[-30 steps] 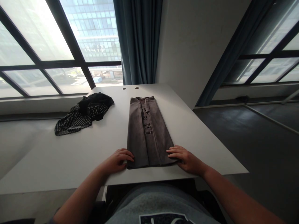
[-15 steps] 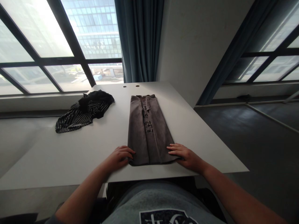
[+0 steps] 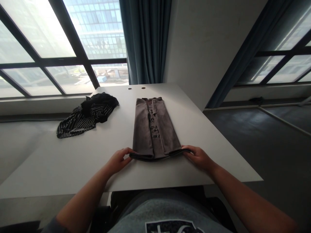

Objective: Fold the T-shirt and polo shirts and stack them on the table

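Both hands now pinch and lift near hem of long folded grey-brown cloth garment, earlier pressed flat. Left hand grips left corner, right hand right corner. Garment lies mid white table; crumpled black striped cloth far left.

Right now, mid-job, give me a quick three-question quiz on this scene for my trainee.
1. True or false: the left hand and right hand each grip a near corner of the grey garment.
2. What lies to the person's left of it on the table? A striped cloth; B towel; C box.
3. Fill in: the garment's near edge is ___ off the table.
Key: 1 true; 2 A; 3 lifted.
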A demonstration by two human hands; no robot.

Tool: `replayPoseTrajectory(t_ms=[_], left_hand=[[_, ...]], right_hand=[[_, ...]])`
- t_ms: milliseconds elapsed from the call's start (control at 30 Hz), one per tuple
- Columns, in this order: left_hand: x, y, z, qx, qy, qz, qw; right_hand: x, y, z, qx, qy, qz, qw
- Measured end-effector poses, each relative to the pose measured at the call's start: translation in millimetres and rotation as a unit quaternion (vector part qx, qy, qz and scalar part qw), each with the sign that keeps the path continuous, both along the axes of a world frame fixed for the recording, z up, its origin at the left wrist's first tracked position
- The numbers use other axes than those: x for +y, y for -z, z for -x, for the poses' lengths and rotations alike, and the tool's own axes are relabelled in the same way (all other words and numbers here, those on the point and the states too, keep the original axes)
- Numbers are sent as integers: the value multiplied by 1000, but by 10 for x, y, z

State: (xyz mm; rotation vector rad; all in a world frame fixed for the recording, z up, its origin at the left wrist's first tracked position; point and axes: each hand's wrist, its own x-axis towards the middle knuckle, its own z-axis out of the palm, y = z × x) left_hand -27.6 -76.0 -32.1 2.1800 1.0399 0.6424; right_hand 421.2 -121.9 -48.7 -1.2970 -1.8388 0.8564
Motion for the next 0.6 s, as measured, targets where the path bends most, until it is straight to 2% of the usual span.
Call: replayPoseTrajectory(t_ms=[133, 300, 467, 600], left_hand=[[239, -117, -51, -12, -42, -22, 999], [706, -164, -144, -56, -84, -23, 995], [1216, -45, -260, -110, -105, 23, 988], [1535, 129, -322, -87, -143, 29, 986]], right_hand=[[323, -109, 41, 27, 18, -7, 999], [836, -168, 102, 54, 44, -8, 998], [1346, -132, 130, 83, 62, 1, 995], [1720, -5, 95, 82, 86, 13, 993]])
